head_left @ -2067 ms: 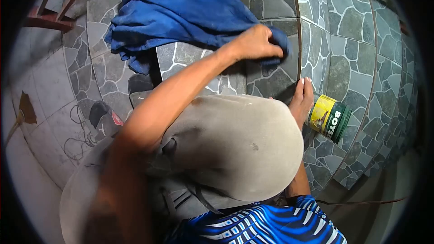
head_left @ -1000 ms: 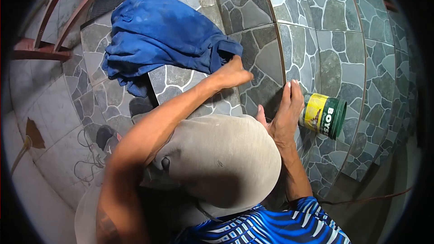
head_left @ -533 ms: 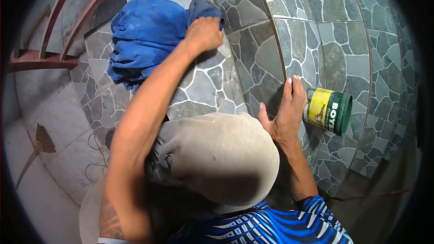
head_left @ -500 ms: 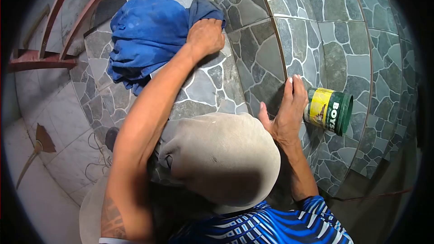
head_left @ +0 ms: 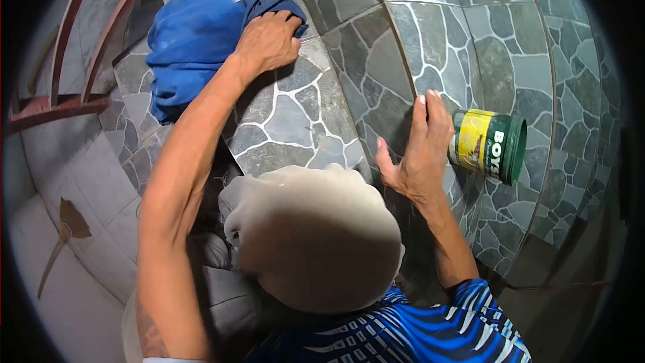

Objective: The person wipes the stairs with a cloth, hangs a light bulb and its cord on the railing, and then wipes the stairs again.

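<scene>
My left hand is closed on the dark blue end of a cloth, pressing it onto the stone-patterned tile step. The rest of the blue cloth lies bunched to the left of that hand. My right hand rests at the tiled step edge with thumb and fingers apart, holding nothing. Just right of it a green and yellow bucket lies tilted on the tiles, its open end facing right.
Red curved metal bars stand at the upper left. A dried leaf-like piece with a stalk lies on the pale floor at left. A light cap fills the lower middle. Tiled steps rise to the right.
My left hand has moved left and slightly up with the dark cloth end, and the blue cloth is more bunched. My right hand has shifted slightly up and left.
</scene>
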